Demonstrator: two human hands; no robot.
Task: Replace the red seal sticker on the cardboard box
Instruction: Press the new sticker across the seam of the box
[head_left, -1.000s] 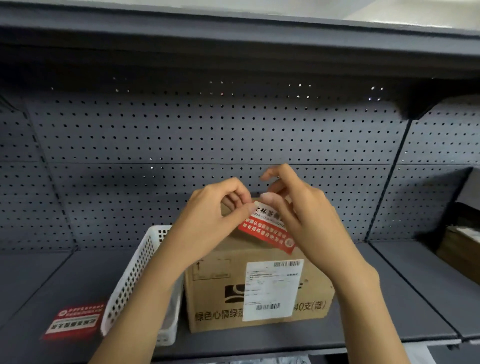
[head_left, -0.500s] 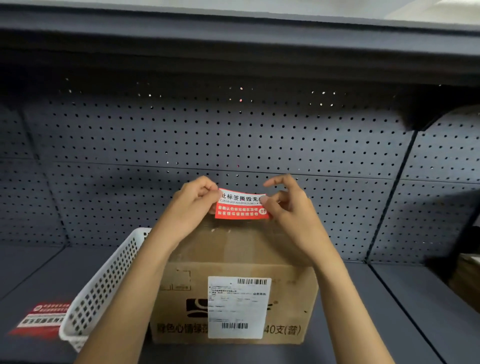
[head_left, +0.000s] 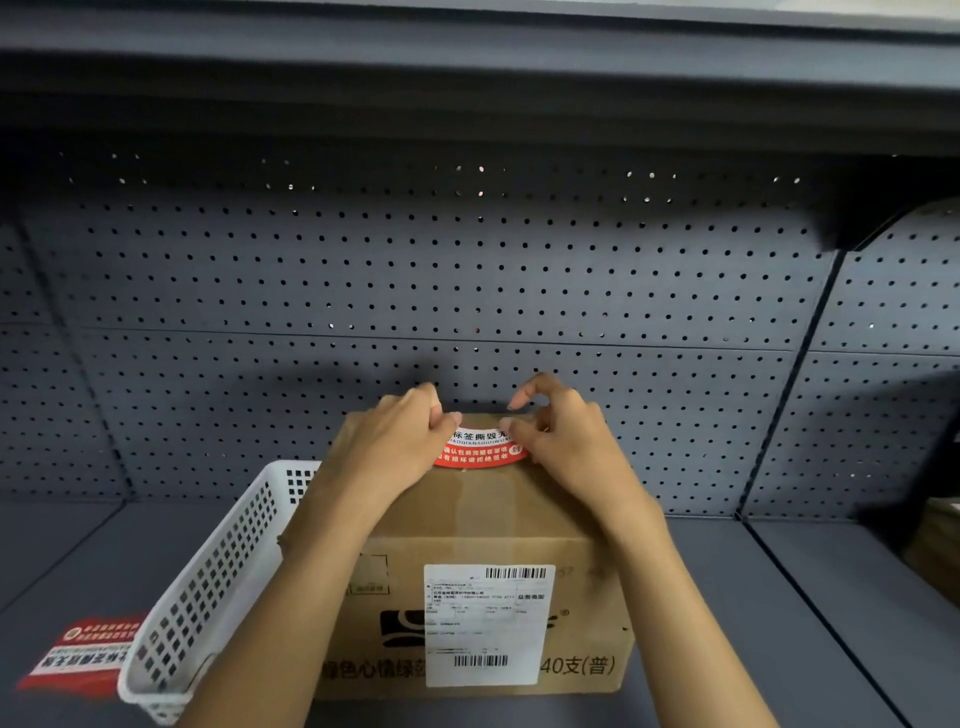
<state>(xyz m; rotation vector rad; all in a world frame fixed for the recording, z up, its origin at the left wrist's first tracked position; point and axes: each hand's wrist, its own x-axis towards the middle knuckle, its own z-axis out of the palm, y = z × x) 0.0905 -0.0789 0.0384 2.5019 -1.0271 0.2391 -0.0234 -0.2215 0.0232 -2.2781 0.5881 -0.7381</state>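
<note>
2 hands hold the red seal sticker (head_left: 479, 450) over the far end of the cardboard box (head_left: 483, 525) top: the left hand (head_left: 400, 441) pinches its left end between thumb and curled fingers, and the right hand (head_left: 558, 441) pinches its right end with thumb and a finger, the index raised clear. The sticker bows downward in the middle, and I cannot tell whether that sagging centre already touches the cardboard. The box sits on a dark shelf (head_left: 779, 623), its front face with a white shipping label (head_left: 488, 623) turned toward the camera. From here, the main risk looks like a bad lay: if the bowed centre catches first while the ends are high, the sticker could crease, trap a bubble, or land crooked off the flap seam that runs up the box top. Since both pinches sit on the sticker's ends, adhesive may cling to the fingertips on release and lift a corner. Pressing hard near the far edge might also nudge the box back toward the pegboard wall (head_left: 467, 270), which stands close behind. Around it, a white perforated basket (head_left: 208, 597) leans against the box's left side beneath the left forearm, and another red sticker (head_left: 78, 654) lies flat on the shelf just left of the basket, probably the old seal. Nothing sits on the box top to block the sticker's path.
</note>
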